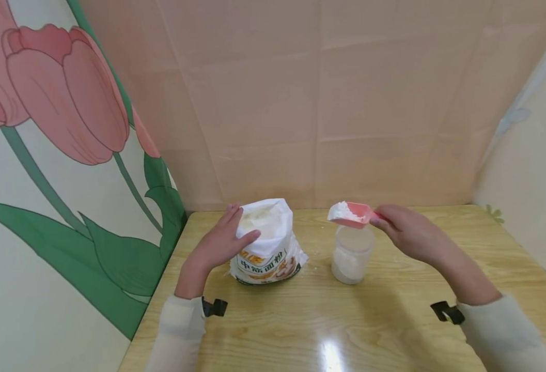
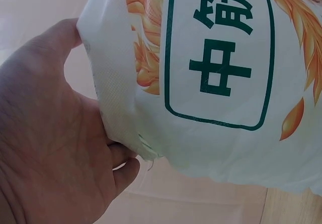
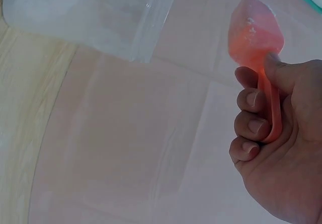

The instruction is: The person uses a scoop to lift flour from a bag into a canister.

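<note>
A white flour bag (image 1: 273,247) with green lettering stands on the table, its top gaping. My left hand (image 1: 217,242) grips the bag's left rim, thumb across the front; in the left wrist view other fingers of that hand (image 2: 48,118) curl at the bag's edge. My right hand (image 1: 409,235) holds a pink scoop (image 1: 360,211) by its handle, and white flour (image 1: 340,212) heaps in its bowl. Just below the scoop is a clear plastic jar (image 1: 353,258), lidless and partly filled with flour. The right wrist view has fingers wrapped around the scoop handle (image 3: 269,108).
A wood-grain table (image 1: 273,325) carries the bag and jar, with small white specks between them. Behind it hangs a creased pinkish-brown sheet (image 1: 319,103). A wall with painted tulips (image 1: 63,98) borders the left side; another decorated wall (image 1: 533,181) borders the right.
</note>
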Demonstrator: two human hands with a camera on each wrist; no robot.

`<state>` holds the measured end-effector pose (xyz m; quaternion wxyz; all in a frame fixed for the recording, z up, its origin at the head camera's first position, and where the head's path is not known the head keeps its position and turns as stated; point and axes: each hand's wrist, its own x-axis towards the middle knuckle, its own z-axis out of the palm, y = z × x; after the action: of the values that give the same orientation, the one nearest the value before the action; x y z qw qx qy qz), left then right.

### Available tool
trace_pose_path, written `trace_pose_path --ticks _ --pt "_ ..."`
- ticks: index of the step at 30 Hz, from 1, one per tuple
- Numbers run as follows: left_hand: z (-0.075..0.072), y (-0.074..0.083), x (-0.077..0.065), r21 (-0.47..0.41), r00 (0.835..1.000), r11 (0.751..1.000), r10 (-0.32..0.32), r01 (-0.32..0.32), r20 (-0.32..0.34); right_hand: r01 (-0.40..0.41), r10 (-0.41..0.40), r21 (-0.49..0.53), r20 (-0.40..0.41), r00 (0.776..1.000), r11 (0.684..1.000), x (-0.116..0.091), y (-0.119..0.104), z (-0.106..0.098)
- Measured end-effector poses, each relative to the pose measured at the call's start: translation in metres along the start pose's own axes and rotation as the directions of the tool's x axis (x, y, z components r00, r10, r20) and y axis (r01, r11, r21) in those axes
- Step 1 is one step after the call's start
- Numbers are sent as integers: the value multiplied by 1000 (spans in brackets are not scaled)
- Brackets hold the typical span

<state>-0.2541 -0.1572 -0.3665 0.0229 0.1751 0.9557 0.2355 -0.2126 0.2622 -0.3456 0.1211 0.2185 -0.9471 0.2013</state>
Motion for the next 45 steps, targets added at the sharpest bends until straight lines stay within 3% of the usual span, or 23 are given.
trace_pose_path --ticks 26,35,45 --pt "-2 0 -2 9 1000 1000 4 -4 -10 -45 48 -79 37 998 996 -23 29 5" --pt "0 1 1 -6 1000 1000 9 -9 -1 37 -30 -172 47 998 984 -26 38 0" --pt "2 1 1 -4 1000 1000 8 -8 -1 118 -83 -267 139 987 956 -16 36 -8"
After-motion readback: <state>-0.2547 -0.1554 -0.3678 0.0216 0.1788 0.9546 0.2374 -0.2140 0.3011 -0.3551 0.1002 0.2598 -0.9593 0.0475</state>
